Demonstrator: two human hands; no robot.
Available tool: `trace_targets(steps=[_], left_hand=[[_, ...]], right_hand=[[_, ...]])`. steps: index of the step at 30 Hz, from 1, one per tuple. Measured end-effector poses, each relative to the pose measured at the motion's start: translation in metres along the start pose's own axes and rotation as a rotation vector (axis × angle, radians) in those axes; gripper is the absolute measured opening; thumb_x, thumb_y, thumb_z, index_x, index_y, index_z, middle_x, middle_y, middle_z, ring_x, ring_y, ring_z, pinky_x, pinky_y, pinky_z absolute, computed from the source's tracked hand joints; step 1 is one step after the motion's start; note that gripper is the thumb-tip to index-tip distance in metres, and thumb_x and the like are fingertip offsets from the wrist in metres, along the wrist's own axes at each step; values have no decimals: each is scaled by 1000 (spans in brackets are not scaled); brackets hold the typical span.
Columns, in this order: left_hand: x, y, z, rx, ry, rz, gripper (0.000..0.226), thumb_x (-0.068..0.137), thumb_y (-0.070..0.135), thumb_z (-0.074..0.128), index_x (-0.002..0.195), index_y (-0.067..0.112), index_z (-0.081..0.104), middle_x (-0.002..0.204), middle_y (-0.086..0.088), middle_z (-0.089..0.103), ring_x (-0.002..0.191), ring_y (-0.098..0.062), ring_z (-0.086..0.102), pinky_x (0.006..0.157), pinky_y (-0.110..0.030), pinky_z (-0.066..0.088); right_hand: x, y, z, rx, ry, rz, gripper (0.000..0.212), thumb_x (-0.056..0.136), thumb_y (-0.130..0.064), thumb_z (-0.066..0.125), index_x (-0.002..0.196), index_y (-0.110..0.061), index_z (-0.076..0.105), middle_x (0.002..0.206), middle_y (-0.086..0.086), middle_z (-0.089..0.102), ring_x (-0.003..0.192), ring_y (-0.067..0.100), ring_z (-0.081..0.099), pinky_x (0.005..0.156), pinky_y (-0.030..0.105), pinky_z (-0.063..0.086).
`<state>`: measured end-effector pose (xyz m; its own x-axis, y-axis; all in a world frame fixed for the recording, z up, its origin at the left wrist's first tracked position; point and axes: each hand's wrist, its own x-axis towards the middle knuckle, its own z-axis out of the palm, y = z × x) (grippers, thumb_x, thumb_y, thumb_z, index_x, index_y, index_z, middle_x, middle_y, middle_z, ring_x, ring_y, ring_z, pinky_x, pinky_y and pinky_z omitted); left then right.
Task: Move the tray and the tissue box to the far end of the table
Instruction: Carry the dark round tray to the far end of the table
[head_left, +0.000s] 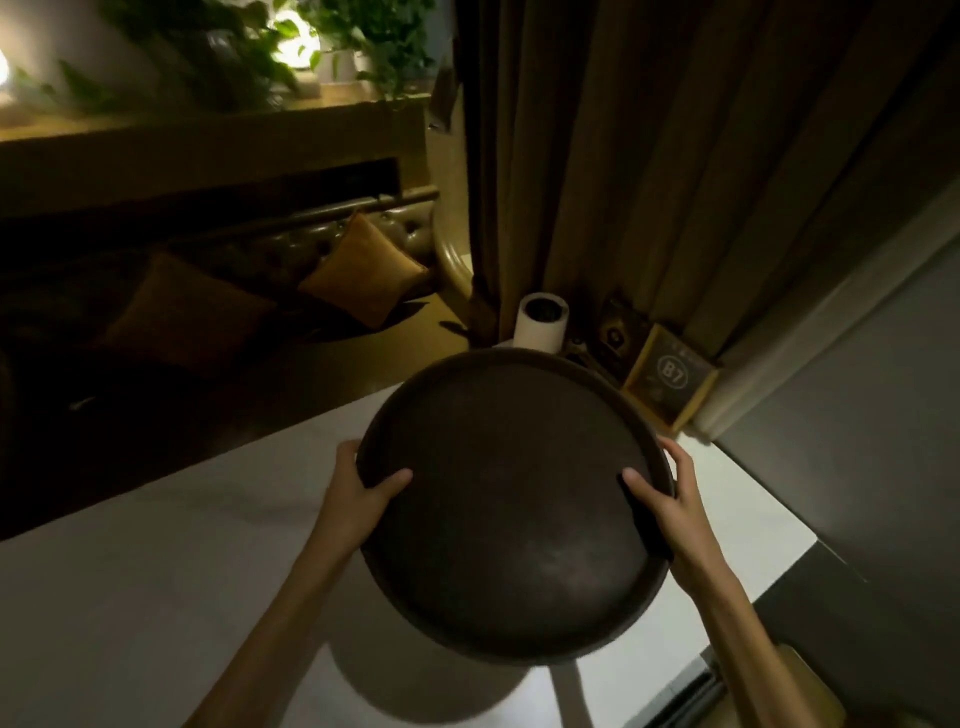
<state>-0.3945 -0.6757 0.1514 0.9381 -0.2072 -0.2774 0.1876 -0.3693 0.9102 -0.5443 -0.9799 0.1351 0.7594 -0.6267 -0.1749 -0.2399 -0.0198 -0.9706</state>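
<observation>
A large round dark brown tray (511, 499) is held up above the white table (156, 571), casting a shadow on the table below it. My left hand (363, 488) grips its left rim with the thumb on the inside. My right hand (670, 499) grips its right rim the same way. The tray is empty. A white cylindrical tissue holder (540, 322) stands at the far end of the table, just beyond the tray's far rim.
A framed sign marked B7 (670, 376) and a dark card stand (615, 332) lean at the table's far right corner against a curtain (623, 156). A dark sofa with two cushions (358, 270) runs along the left. A grey wall borders the right.
</observation>
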Motion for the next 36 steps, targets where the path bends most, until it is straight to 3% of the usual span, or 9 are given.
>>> trace_targets(steps=[2,9,15,18,21,25,31,36], left_hand=[[24,6,46,35,-36,-12,74,80,28,75,137,21,29,139,-8,45,123,-31,52,94,-43,50],[129,-21,176,207,-53,-161,79,71,30,83,132,23,33,138,-12,35,117,-35,52,93,-48,54],[211,-68,252,368,-65,-210,83,68,35,84,130,5,37,129,-25,42,111,-45,56,91,-49,54],[241,-81,278,455,-78,-187,89,64,41,84,127,-1,39,124,-28,45,104,-47,58,82,-46,55],[268,-80,298,427,-95,-213,95,56,47,81,128,4,36,127,-20,38,107,-41,53,82,-42,51],[305,-96,317,453,-126,-244,70,76,24,80,125,4,34,127,-22,36,105,-40,52,88,-48,50],[338,-122,333,537,-173,-248,54,79,26,76,105,11,32,108,-14,35,91,-43,56,77,-50,53],[348,-146,345,583,-182,-230,57,78,26,77,109,1,36,110,-19,40,98,-46,54,81,-53,51]], right_hand=[[36,18,-24,-6,24,16,54,90,-31,67,135,-43,38,146,-2,41,126,26,48,103,50,48],[151,101,-77,-94,84,126,55,93,-26,65,137,-41,35,144,1,43,123,29,53,102,52,50],[235,173,-88,-158,98,247,58,91,-18,67,138,-33,36,130,-1,48,118,30,56,100,51,52],[272,200,-83,-183,130,324,60,89,-16,68,138,-30,37,136,10,51,119,35,56,100,54,51],[304,225,-77,-218,173,388,62,87,-16,71,137,-34,39,135,15,51,120,40,54,102,56,49],[338,244,-66,-442,243,461,66,87,-27,71,145,-27,39,134,20,55,120,44,52,102,56,44],[359,270,-54,-728,256,548,71,87,-44,67,149,-31,33,130,20,58,118,43,53,98,54,44],[367,282,-59,-816,262,566,72,88,-44,66,150,-30,30,134,21,53,122,43,48,101,53,40]])
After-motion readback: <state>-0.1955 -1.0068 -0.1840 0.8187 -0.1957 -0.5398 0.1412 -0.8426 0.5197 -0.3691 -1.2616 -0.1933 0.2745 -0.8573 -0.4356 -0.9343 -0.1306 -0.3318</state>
